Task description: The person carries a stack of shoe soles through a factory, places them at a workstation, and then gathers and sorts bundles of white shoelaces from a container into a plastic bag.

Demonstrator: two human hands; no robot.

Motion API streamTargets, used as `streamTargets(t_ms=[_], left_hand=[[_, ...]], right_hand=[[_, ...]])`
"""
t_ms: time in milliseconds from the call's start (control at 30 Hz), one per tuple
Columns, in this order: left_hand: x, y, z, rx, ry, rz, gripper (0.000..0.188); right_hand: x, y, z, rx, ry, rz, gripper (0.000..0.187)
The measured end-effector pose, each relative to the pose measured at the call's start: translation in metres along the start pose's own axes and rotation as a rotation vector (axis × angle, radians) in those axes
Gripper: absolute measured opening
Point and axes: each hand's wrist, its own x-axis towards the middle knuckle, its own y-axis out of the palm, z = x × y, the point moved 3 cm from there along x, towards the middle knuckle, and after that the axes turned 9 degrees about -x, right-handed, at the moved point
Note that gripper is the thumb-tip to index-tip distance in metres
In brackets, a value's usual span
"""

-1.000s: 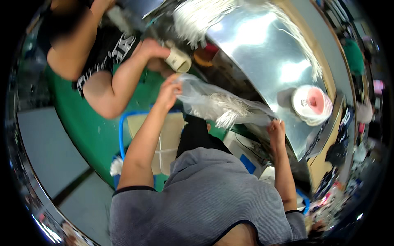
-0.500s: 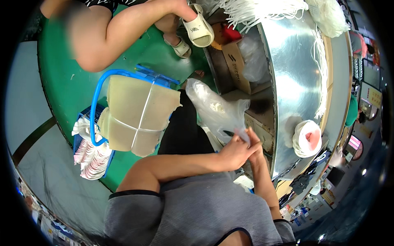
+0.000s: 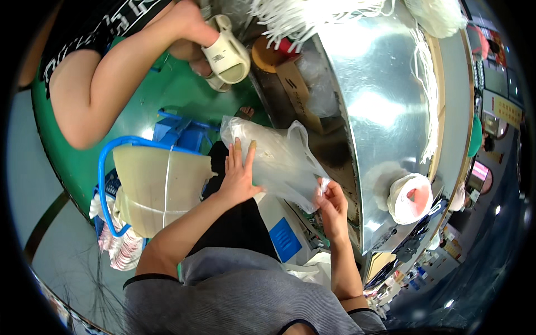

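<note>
A translucent white plastic bag (image 3: 273,153) with pale contents stretches between my hands, above my lap and beside the metal-topped bench. My left hand (image 3: 240,177) lies against the bag's near left side, fingers stretched out and pointing away from me. At the bag's right end, my right hand (image 3: 330,202) pinches its gathered edge between thumb and fingers. What exactly is inside the bag cannot be made out through the cloudy plastic.
A blue-framed stool (image 3: 106,167) with a tan pad tied by white cord stands at my left. On the metal bench top (image 3: 371,100) are white cords (image 3: 312,17) and a white-and-pink roll (image 3: 410,198). A cardboard box (image 3: 298,92) sits below. Another person's leg (image 3: 117,78) is at upper left.
My left hand has left the bag's gathered edge and moved left, opening flat onto the bag. The bag now spreads wider, with my right hand still at its edge.
</note>
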Motion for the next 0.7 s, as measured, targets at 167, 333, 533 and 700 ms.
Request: streamTargets(t_ms=[167,333,533,700], left_hand=[[0.09,0.166,0.026,0.469,0.165,0.22,0.078],[0.15,0.246,-0.037,0.396,0.273,0.107,0.062],[0.182,0.284,-0.024,0.448,0.304,0.251,0.047],[0.175,0.236,0.03,0.474,0.263,0.407,0.036]], right_hand=[[-0.007,-0.002,0.026,-0.409,-0.304,0.08,0.047],[-0.003,-0.031,0.046,-0.629,-0.472,-0.092,0.047],[0.044,-0.055,-0.04,-0.987,-0.192,-0.273,0.05],[0.045,-0.069,-0.06,-0.884,-0.175,-0.197,0.055]])
